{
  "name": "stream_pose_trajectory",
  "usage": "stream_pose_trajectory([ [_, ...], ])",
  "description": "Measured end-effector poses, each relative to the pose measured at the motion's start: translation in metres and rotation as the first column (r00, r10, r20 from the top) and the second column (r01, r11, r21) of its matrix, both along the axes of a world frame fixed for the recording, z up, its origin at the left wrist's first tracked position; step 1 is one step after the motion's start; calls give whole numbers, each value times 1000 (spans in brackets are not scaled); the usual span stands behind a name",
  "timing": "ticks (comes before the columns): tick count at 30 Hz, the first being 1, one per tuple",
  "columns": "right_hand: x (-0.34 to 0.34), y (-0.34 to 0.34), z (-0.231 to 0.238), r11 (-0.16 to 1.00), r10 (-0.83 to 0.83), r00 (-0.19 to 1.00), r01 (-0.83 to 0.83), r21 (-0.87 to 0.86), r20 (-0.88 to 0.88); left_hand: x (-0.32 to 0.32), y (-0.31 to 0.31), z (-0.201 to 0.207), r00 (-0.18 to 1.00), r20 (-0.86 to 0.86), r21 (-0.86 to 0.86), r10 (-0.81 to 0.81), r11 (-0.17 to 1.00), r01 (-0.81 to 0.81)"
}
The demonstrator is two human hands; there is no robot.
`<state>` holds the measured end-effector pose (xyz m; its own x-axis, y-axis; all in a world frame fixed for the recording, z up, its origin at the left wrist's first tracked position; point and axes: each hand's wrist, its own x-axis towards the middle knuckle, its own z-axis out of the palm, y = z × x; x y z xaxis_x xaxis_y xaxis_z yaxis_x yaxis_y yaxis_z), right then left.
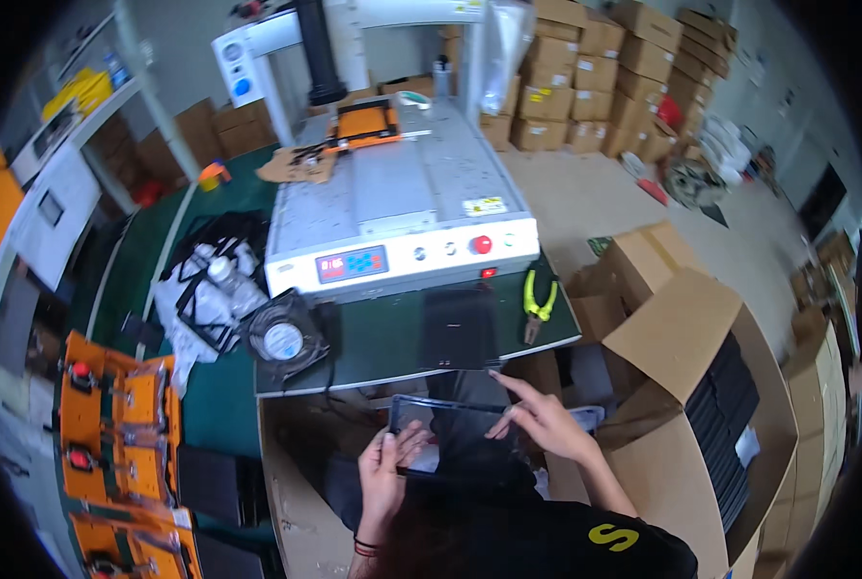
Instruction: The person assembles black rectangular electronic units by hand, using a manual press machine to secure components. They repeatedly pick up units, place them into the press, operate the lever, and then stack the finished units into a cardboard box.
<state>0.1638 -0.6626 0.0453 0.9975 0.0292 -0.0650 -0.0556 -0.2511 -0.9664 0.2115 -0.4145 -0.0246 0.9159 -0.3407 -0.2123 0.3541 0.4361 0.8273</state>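
I hold a flat black panel with a glossy face (447, 432) in front of my body, over an open cardboard box (286, 482). My left hand (384, 470) grips its lower left edge, thumb on top. My right hand (544, 421) rests on its right edge with the index finger stretched out toward the upper corner. Just beyond the panel, a second flat black panel (458, 328) lies on the green bench (373, 338), near its front edge.
A white machine (402, 207) with a red button stands on the bench. Yellow-handled pliers (537, 301) and a small black fan (283, 340) lie in front of it. Orange fixtures (112, 425) at left. Open box of black panels (730, 415) at right.
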Motion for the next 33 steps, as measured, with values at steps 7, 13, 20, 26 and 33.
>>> stream_pose_trajectory([
  [7, 37, 65, -26, 762, 641, 716, -550, -343, 276, -33, 83, -17, 889, -55, -32, 455, 889, -457],
  [13, 42, 106, -61, 760, 650, 705, -594, -265, 283, -59, 110, -74, 833, -219, -30, 508, 849, -527],
  [20, 16, 122, -167, 795, 496, 851, -366, 484, -171, -78, 103, -156, 804, -358, 118, 474, 877, -465],
  [26, 38, 128, -213, 787, 574, 817, -532, 312, -53, -75, 130, -195, 850, -342, 227, 401, 913, -339],
  [33, 69, 122, -247, 912, 367, 928, -345, 220, -65, -14, 122, -263, 917, -384, 275, 107, 961, 3],
])
